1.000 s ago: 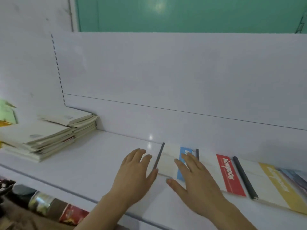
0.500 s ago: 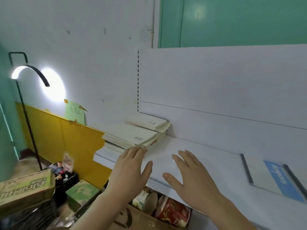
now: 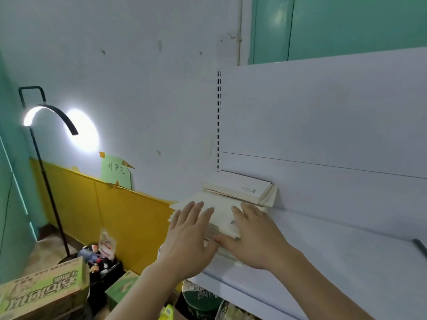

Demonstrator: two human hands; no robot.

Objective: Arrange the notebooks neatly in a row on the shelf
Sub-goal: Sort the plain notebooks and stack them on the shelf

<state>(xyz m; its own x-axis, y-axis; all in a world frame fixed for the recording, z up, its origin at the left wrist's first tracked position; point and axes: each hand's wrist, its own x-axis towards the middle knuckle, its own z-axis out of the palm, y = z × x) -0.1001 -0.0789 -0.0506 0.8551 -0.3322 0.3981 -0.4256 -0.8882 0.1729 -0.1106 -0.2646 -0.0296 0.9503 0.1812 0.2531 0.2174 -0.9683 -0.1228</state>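
Note:
A loose pile of cream notebooks (image 3: 221,213) lies flat at the left end of the white shelf (image 3: 335,257). A second, smaller stack of notebooks (image 3: 240,187) sits behind it against the back panel. My left hand (image 3: 189,234) lies over the pile's left part with fingers straight. My right hand (image 3: 256,236) lies over its right part, fingers extended, thumb at the pile's near edge. Whether the thumb hooks under a cover is hidden. A dark spine of a laid-out notebook (image 3: 420,247) shows at the far right edge.
The shelf's left end drops off to the floor, where a cardboard box (image 3: 44,294), a black crate of small items (image 3: 101,257) and a lamp stand (image 3: 48,181) sit. Tins (image 3: 201,299) stand under the shelf. A slotted upright (image 3: 218,121) marks the back panel's left edge.
The view has swung left from the laid-out notebooks to the pile. Both hands moved left with it, off the bare shelf and onto the pile.

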